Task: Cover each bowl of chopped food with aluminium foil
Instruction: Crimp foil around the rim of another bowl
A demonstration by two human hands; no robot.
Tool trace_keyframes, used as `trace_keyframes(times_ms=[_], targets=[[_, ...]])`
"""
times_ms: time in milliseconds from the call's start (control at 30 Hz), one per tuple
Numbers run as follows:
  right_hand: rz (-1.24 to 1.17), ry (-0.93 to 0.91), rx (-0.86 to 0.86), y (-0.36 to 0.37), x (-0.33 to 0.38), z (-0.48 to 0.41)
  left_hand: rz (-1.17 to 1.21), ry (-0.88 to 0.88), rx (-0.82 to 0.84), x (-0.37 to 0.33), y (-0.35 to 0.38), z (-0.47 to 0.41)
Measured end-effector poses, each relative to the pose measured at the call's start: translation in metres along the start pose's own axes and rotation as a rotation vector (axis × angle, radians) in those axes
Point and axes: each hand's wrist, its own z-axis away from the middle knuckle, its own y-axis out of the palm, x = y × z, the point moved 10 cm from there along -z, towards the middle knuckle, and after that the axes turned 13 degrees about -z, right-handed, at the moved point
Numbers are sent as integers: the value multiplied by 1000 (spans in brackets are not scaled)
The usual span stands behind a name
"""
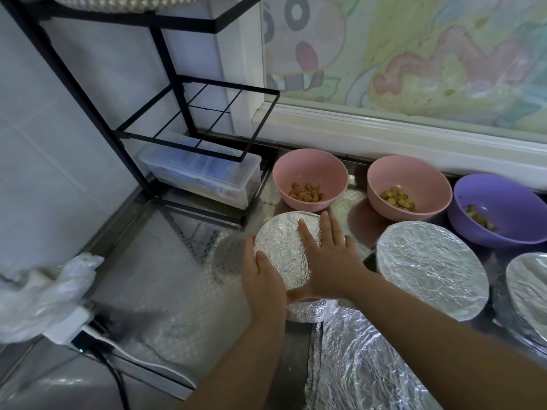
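At frame centre the left hand [262, 276] grips the foil-covered bowl [281, 247] at its rim; the right hand [331, 261], fingers straight, presses its top.

We see a black metal rack [174, 84] standing on the steel counter [165, 276] against the tiled wall [44, 143], with a clear plastic box [201, 176] at its base. Crumpled clear plastic [44, 291] lies beside a white power strip [154, 375]. Behind runs a cartoon-patterned window [414, 54].
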Motion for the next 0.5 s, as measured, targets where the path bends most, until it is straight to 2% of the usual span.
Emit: trace_keyframes(times_ms=[200, 300, 433, 500], targets=[[14, -8, -14, -2, 2, 2, 272, -191, 16, 22, 6, -2], [1, -2, -16, -3, 3, 4, 336, -216, 26, 22, 10, -3], [-105, 65, 4, -4, 5, 11, 262, -148, 83, 8, 11, -19], [-231, 149, 39, -5, 1, 17, 114, -59, 167, -5, 16, -38]])
